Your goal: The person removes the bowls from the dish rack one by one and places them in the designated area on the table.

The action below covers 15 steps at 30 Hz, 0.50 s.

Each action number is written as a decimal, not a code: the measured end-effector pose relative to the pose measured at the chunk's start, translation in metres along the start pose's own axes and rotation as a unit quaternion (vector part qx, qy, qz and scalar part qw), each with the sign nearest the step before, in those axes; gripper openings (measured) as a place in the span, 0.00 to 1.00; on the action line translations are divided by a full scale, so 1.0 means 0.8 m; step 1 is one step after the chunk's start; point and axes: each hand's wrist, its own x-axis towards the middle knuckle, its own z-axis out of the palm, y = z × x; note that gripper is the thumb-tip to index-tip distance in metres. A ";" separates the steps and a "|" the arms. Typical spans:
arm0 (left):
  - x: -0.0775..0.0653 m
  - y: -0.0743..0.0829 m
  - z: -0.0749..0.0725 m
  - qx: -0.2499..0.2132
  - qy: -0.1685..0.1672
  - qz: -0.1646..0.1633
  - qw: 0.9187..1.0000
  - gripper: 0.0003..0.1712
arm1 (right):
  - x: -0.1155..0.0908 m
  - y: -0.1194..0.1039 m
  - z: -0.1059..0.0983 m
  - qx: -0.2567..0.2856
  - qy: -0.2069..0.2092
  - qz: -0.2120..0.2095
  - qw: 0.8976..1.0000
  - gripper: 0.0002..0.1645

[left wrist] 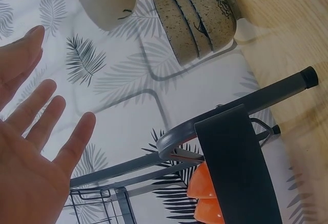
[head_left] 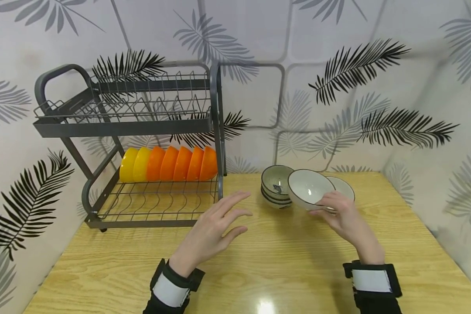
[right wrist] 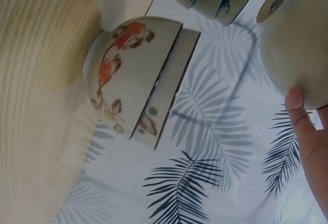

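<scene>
A pale wall (head_left: 247, 22) printed with grey and black feathery leaves and broad grey lines fills the background, and similar leaf print runs down both sides. Against it stands a yellowish wood-grain desk (head_left: 259, 270), its surface glossy enough to throw back a bright patch of light near the front. A dark grey two-tier rack (head_left: 129, 127) occupies the left side, with wire slots on both levels. On its lower tier, five orange bowls (head_left: 184, 163) and two yellow bowls (head_left: 135, 165) stand on edge in one row, yellow at the left end. The left hand (head_left: 213, 229) is held in the air before the rack, fingers spread and holding nothing. The right hand (head_left: 343, 216) pinches the near rim of a tilted pale bowl (head_left: 308, 187). Behind lie a speckled stack (head_left: 276, 183) of three bowls and, further right, a floral stack (right wrist: 136, 75) of two. The pale bowl is raised off the desk, in front of these stacks; whether it touches the speckled one is hard to judge, as they overlap in the head view.
</scene>
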 end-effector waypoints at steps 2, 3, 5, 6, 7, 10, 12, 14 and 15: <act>0.000 0.000 0.000 -0.001 0.000 0.000 1.000 0.19 | -0.003 0.003 -0.003 -0.008 -0.006 0.017 1.000 0.10; 0.000 0.000 0.000 -0.002 0.000 -0.001 1.000 0.19 | -0.004 0.004 -0.004 -0.011 -0.010 0.023 1.000 0.07; -0.001 0.000 0.000 -0.002 0.000 -0.002 1.000 0.19 | -0.005 0.005 -0.006 -0.014 -0.012 0.030 0.999 0.07; -0.001 -0.001 0.000 -0.001 0.001 -0.002 1.000 0.19 | -0.005 0.005 -0.007 -0.014 -0.011 0.031 0.999 0.07; -0.001 -0.001 0.000 -0.001 0.002 -0.001 1.000 0.19 | -0.005 0.006 -0.007 -0.015 -0.009 0.032 0.999 0.07; -0.001 -0.002 -0.001 -0.001 0.005 -0.004 1.000 0.19 | -0.006 0.007 -0.009 -0.026 -0.002 0.037 0.999 0.06; 0.000 -0.002 -0.001 -0.004 0.006 -0.004 1.000 0.19 | -0.008 0.007 -0.010 -0.041 -0.002 0.048 0.998 0.10; 0.000 -0.002 -0.003 -0.007 0.003 -0.007 1.000 0.19 | -0.010 0.009 -0.012 -0.059 -0.004 0.063 0.996 0.15; 0.000 -0.002 -0.003 -0.008 0.002 -0.007 1.000 0.19 | -0.011 0.009 -0.013 -0.067 -0.005 0.070 0.995 0.15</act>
